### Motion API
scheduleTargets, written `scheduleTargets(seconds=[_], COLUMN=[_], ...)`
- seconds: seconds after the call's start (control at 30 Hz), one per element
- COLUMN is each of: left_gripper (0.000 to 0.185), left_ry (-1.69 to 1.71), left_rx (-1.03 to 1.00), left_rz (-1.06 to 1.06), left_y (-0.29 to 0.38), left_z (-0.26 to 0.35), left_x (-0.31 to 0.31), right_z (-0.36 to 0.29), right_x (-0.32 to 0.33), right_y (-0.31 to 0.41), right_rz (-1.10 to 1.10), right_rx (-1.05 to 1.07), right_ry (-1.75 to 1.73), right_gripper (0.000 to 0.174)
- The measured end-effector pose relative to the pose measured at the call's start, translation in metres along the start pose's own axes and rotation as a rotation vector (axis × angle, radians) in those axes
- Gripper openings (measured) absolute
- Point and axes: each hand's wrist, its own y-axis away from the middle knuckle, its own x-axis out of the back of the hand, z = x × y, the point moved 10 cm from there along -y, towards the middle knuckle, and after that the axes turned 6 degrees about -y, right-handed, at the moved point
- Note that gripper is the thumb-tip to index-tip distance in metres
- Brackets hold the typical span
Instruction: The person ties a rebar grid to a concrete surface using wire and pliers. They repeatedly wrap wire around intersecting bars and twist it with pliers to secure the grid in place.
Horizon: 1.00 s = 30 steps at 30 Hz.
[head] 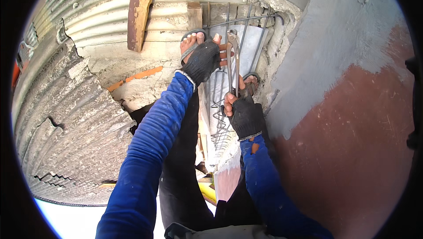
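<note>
My right hand (244, 113), in a black fingerless knit glove, grips the lower handles of worn end-cutting nippers (236, 54). The nippers point away from me, jaws at the far end. My left hand (206, 55), gloved the same way, is beside the upper handles. Its spread fingers pass behind the left handle; whether they grip it is unclear. Below the tool runs a cage of steel reinforcing bars (243, 36) with bent wire stirrups (219, 130). A bar with a hooked end (261, 17) crosses the far bars. A pale sheet (261, 34) lies beneath them.
My sandaled feet (189, 46) stand either side of the cage. A grey and red-brown painted wall (333, 107) rises at right. Broken corrugated roofing (79, 117) with jagged edges fills the left. A wooden plank (142, 11) lies on more corrugated sheet (105, 14) at the far side.
</note>
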Motion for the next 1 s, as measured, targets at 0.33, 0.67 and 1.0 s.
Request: scheduleTargets(seconds=[0.33,0.67,1.0], left_gripper=[0.051,0.025,0.028], left_ry=[0.513,0.185,-0.485], left_rx=[-0.303,-0.536,-1.191], left_rz=[0.001,0.317,0.409], left_y=[0.192,0.317,0.572], left_z=[0.065,0.1,0.305], left_x=[-0.071,-0.113,-0.222], right_z=[0.053,-0.015,-0.182], right_x=[-0.122,-0.15,-0.129], right_y=[0.139,0.248,0.447], right_rz=[-0.552,-0.424,0.128], right_rx=[-0.442,0.158,0.749], right_ry=[-0.267,1.141,0.836], right_gripper=[0.074,0.062,0.05])
